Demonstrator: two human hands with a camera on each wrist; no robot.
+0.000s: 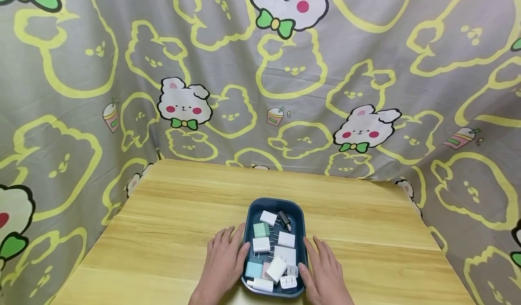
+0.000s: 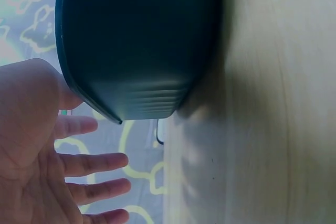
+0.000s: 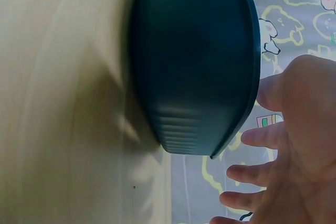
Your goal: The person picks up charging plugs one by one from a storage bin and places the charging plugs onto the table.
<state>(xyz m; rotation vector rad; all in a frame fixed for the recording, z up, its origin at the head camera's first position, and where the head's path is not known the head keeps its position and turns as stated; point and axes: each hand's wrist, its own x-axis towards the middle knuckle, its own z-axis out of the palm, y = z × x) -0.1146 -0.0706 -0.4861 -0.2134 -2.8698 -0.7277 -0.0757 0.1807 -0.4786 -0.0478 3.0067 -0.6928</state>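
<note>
"Grey cloth (image 1: 244, 78), printed with white rabbits and yellow outlines, hung along the far, left and right sides, and we had a wood-grain table (image 1: 195, 196) below it."

"Where did we find the dark blue tray (image 1: 281, 203)?"

"At the table's near side, between the left hand (image 1: 223, 260) and the right hand (image 1: 328, 274). From the left fingers it lay to the right; from the right fingers, to the left."

"Which hand was nearer to it?"

"Neither, as far as we could judge. Both met it, one at each long side."

"And how did we read the fingers?"

"Spread apart and nearly straight on both sides. We saw each thumb at the rim, with nothing wrapped in either palm. How hard the thumbs pressed, we could not tell."

"Which way did the tray point?"

"Its long axis ran near to far, one rounded short end toward the cloth, the other toward the near edge. Inside we counted a green charger (image 1: 261, 230) at the left, a blue charger (image 1: 254, 269) nearer, several white chargers (image 1: 286, 239), and a black USB plug (image 1: 284, 220) by the far right corner."
</note>
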